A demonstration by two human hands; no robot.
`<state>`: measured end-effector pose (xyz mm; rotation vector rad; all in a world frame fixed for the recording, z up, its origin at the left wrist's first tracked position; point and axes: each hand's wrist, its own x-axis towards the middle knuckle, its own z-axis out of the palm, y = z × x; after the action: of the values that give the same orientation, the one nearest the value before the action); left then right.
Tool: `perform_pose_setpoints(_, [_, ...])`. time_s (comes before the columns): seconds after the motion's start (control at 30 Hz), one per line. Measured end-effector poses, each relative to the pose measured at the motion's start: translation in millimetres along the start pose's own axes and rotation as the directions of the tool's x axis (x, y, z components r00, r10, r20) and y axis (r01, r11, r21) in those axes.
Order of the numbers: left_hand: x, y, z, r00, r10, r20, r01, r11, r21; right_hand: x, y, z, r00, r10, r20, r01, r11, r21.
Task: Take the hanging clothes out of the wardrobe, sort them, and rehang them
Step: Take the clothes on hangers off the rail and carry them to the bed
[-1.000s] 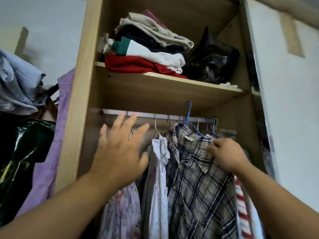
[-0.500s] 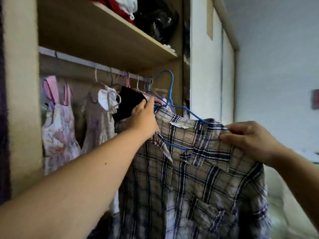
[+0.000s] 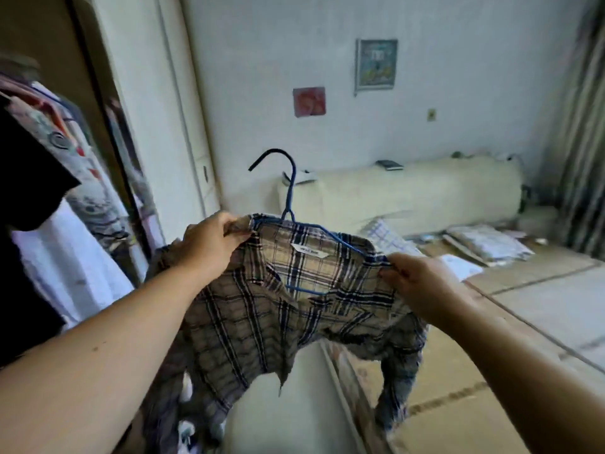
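Shirt (image 3: 278,309) on its blue hanger (image 3: 289,191) is out of the wardrobe (image 3: 39,31), in the air in front of you: your left hand (image 3: 209,240) pinches one shoulder, your right hand (image 3: 422,283) pinches the other. Other clothes (image 3: 75,178) hang in the wardrobe; sorting and rehanging look undone.

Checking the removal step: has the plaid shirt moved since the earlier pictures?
Yes. The plaid shirt left the rail and is now held right of the wardrobe.

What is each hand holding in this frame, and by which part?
Both hold the plaid shirt, which is on a blue hanger: the left hand grips one shoulder, the right hand pinches the other shoulder.
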<state>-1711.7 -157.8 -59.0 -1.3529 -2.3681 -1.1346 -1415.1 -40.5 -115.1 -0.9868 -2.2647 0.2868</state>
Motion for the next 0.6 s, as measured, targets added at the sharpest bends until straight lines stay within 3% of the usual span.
perform_pose_setpoints(0.07, [-24.5,17.1,33.3,0.995,0.044,0.092,-0.043,0.999,-0.009,-44.8,31.6,5.1,0.993,0.117,0.003,-0.116,0.987,-0.109])
perform_pose_setpoints(0.2, [-71.4,51.0,99.2,0.939,0.131,0.319,-0.128,0.991,-0.031,-137.4,82.5,7.7,0.947,0.316,0.060,-0.309,0.945,-0.105])
perform_pose_setpoints(0.4, [-135.2,128.2,204.6,0.763,0.204,0.613,-0.177,0.979,-0.106,-253.3,158.4,-28.4,0.838,0.534,0.113,-0.524,0.845,-0.112])
perform_pose_setpoints(0.6, [-209.2,235.2,305.7,0.577,0.271,0.770,-0.231,0.959,-0.164,-346.0,232.7,-96.3,0.680,0.733,-0.004,-0.727,0.673,-0.134])
